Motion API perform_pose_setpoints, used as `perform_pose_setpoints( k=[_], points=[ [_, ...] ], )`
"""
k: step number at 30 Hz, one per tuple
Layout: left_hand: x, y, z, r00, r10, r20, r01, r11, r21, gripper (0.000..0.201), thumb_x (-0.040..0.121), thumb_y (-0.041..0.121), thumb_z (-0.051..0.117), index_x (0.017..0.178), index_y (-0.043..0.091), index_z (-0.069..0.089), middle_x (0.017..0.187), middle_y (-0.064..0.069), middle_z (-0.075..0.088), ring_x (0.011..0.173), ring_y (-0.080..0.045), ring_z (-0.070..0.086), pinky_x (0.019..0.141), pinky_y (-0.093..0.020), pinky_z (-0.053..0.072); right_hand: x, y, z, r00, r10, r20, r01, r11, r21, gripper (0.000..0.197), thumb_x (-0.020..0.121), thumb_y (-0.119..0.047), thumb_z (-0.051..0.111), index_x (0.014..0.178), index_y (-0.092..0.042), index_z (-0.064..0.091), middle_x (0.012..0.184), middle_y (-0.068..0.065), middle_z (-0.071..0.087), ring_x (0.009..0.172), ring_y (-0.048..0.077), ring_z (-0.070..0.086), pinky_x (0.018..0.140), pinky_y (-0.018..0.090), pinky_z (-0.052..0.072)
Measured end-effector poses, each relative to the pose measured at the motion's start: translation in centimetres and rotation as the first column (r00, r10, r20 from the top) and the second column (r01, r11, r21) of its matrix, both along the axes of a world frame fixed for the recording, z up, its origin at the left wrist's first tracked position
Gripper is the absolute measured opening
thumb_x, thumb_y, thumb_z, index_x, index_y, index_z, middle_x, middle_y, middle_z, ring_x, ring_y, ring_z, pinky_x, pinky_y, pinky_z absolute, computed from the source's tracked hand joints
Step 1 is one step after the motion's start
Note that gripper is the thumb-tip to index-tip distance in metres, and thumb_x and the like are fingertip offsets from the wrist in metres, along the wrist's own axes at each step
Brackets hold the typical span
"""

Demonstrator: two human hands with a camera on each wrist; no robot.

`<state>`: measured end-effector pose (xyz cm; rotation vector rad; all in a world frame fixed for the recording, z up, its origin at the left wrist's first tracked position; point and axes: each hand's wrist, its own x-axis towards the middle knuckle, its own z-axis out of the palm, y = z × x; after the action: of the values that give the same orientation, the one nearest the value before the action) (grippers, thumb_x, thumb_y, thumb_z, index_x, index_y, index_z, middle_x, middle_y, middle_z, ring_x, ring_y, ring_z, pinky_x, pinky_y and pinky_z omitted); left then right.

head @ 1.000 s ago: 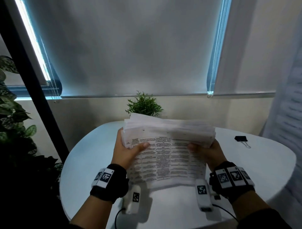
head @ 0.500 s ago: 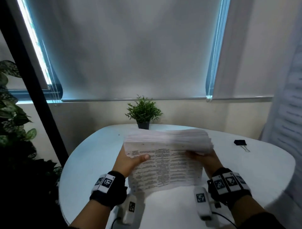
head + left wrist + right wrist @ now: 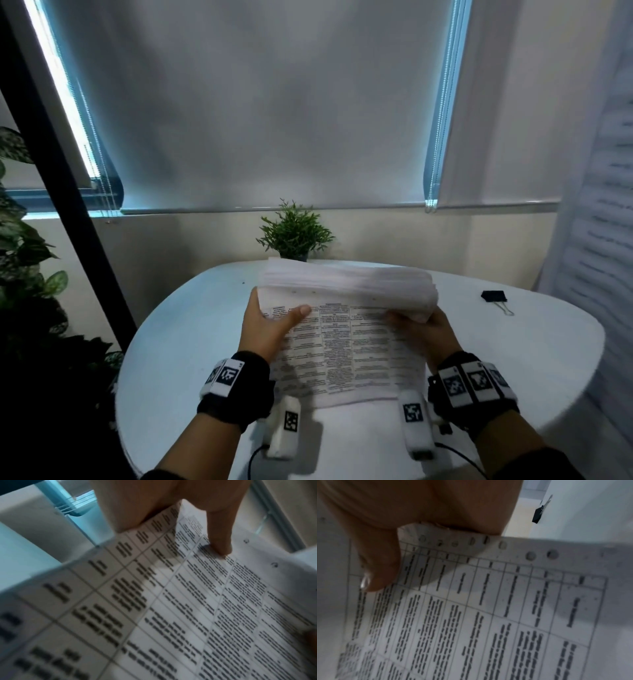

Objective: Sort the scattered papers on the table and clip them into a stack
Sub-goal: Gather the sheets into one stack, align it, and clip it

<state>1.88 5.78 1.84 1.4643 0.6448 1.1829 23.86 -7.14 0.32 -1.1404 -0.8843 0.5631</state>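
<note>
Over the round white desk [image 3: 191,342], your left hand [image 3: 265,329] and right hand [image 3: 423,330] grip the thick stack of printed white papers [image 3: 346,308], thumbs on top.

Printed table text on top sheet [image 3: 346,346] too blurred to read; wristband tags [image 3: 227,375] just b/w codes.

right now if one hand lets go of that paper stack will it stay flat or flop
Likely flop: the paper stack already sags between the left hand and right hand, its near edge drooping toward the table. Unclipped sheets may also slide and fan; the binder clip lies apart.
</note>
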Motion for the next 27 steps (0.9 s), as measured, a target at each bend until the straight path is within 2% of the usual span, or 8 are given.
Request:
perform_pose_setpoints(
  k=[4, 7, 9, 12, 15, 20, 24, 27],
  points=[
    [-0.7, 0.4, 0.2, 1.000, 0.023, 0.019, -0.025, 0.996, 0.083, 0.092, 0.042, 0.039, 0.088, 0.120, 0.040, 0.039, 0.114, 0.012, 0.056, 0.100, -0.002, 0.060, 0.076, -0.016, 0.051, 1.1, -0.2, 1.0, 0.998, -0.017, 0.062, 0.010, 0.994, 0.108, 0.097, 0.044, -0.029, 0.086, 0.128, -0.004, 0.045, 0.118, 0.007, 0.061, 0.108, 0.016, 0.061, 0.091, 0.031, 0.052],
    [-1.0, 0.5, -1.0, 0.999, -0.042, 0.000, 0.042, 0.999, 0.021, 0.118, 0.032, 0.046, 0.089, 0.136, 0.021, 0.037, 0.115, 0.005, 0.059, 0.101, -0.012, 0.063, 0.076, -0.016, 0.052, 1.2, -0.7, 0.0, 0.999, 0.036, 0.005, -0.037, 0.998, 0.051, 0.100, 0.034, -0.034, 0.092, 0.120, -0.003, 0.052, 0.111, 0.008, 0.065, 0.103, 0.015, 0.063, 0.093, 0.037, 0.051],
    [-0.4, 0.2, -1.2, 0.998, -0.052, -0.026, 0.052, 0.999, 0.000, 0.107, 0.033, 0.051, 0.092, 0.124, 0.011, 0.053, 0.104, -0.005, 0.071, 0.098, -0.024, 0.068, 0.070, -0.022, 0.056, 0.4, -0.6, -0.2, 1.000, 0.014, -0.019, -0.014, 1.000, 0.002, 0.075, 0.038, -0.035, 0.093, 0.101, -0.005, 0.066, 0.095, 0.010, 0.072, 0.088, 0.017, 0.068, 0.081, 0.037, 0.055],
    [0.8, -0.3, -0.2, 0.999, -0.001, -0.042, 0.002, 1.000, 0.025, 0.070, 0.056, 0.028, 0.091, 0.118, 0.019, 0.059, 0.102, 0.003, 0.072, 0.095, -0.011, 0.069, 0.075, -0.023, 0.057, -0.4, -0.2, 0.9, 0.999, -0.044, 0.008, 0.044, 0.999, -0.009, 0.028, 0.068, -0.004, 0.080, 0.092, -0.013, 0.067, 0.079, -0.007, 0.074, 0.072, 0.001, 0.067, 0.065, 0.017, 0.054],
    [1.1, 0.0, 0.0, 0.999, -0.024, -0.040, 0.026, 0.998, 0.056, 0.068, 0.065, 0.019, 0.088, 0.124, 0.023, 0.055, 0.110, 0.002, 0.069, 0.098, -0.010, 0.067, 0.079, -0.027, 0.057, -0.3, 0.0, 1.5, 0.996, -0.072, 0.058, 0.073, 0.997, -0.003, 0.033, 0.073, 0.004, 0.074, 0.094, -0.019, 0.066, 0.081, -0.014, 0.073, 0.077, -0.002, 0.067, 0.065, 0.013, 0.051],
    [0.7, 0.7, -1.3, 0.995, -0.080, -0.061, 0.081, 0.997, 0.015, 0.068, 0.059, 0.020, 0.090, 0.118, 0.015, 0.057, 0.101, -0.004, 0.071, 0.087, -0.012, 0.070, 0.061, -0.015, 0.053, 0.7, -0.3, -1.0, 0.995, -0.099, 0.009, 0.099, 0.994, -0.040, 0.063, 0.058, -0.001, 0.085, 0.114, -0.005, 0.057, 0.101, 0.006, 0.069, 0.090, 0.014, 0.067, 0.066, 0.017, 0.052],
    [1.6, -0.2, -0.1, 1.000, 0.009, 0.016, -0.008, 0.999, -0.046, 0.033, 0.071, 0.005, 0.079, 0.096, 0.019, 0.062, 0.087, 0.004, 0.068, 0.079, -0.013, 0.066, 0.062, -0.021, 0.049, -0.1, 0.3, 0.5, 0.995, -0.090, 0.044, 0.093, 0.993, -0.079, 0.037, 0.072, 0.010, 0.073, 0.099, -0.012, 0.061, 0.092, 0.001, 0.067, 0.070, -0.005, 0.064, 0.060, 0.010, 0.049],
    [0.5, 0.6, 0.8, 0.998, -0.009, 0.063, 0.010, 1.000, -0.013, 0.063, 0.060, 0.016, 0.088, 0.115, 0.014, 0.056, 0.098, 0.000, 0.069, 0.087, -0.018, 0.068, 0.067, -0.023, 0.055, 0.1, 0.2, 2.2, 0.997, -0.065, 0.037, 0.065, 0.998, 0.002, 0.046, 0.065, 0.001, 0.081, 0.104, -0.012, 0.061, 0.094, -0.001, 0.070, 0.079, 0.002, 0.067, 0.068, 0.017, 0.054]
  ],
)
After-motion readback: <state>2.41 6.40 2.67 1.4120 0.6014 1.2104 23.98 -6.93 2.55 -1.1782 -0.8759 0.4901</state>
